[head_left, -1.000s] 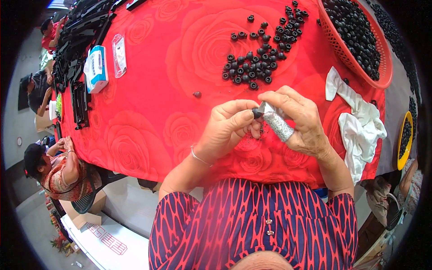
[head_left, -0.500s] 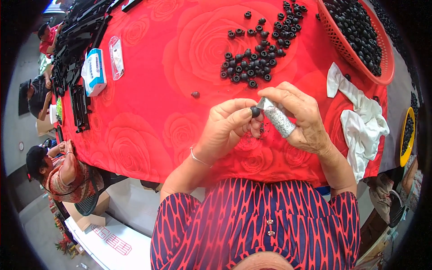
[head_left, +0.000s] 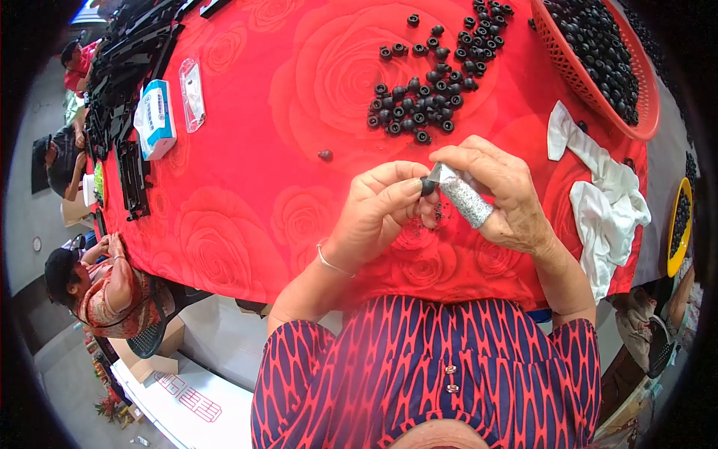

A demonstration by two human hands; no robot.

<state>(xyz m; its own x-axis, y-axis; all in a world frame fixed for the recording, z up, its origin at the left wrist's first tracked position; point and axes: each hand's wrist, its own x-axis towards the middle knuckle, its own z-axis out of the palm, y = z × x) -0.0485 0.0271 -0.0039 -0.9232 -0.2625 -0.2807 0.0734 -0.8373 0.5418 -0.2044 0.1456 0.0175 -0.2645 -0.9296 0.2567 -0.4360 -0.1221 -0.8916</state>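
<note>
Between thumb and fingertips, my left hand (head_left: 387,200) pinches a small round black part (head_left: 427,185), knob-like in shape. My right hand (head_left: 502,193) is wrapped round a short blade (head_left: 435,173) whose thick handle (head_left: 467,197) is covered in silvery speckled wrapping. The blade's tip meets the black part's edge. Dark shavings (head_left: 440,214) lie on the cloth beneath my fingers. Beyond my hands spreads a loose group of similar black parts (head_left: 416,106), several with their hollow ends showing. One lone part (head_left: 324,156) rests off to the left.
A red basket (head_left: 649,112) full of black parts stands at the far right, above white cloth gloves (head_left: 607,217). A yellow tray (head_left: 672,263) holds more. Leftward are a tissue pack (head_left: 158,123), a clear plastic case (head_left: 192,96) and piled black strips (head_left: 129,82). Other people sit along the left edge.
Both hands keep nearly the same pose, blade against the black part. The whole view has shifted very slightly; nothing has been let go or picked up.
</note>
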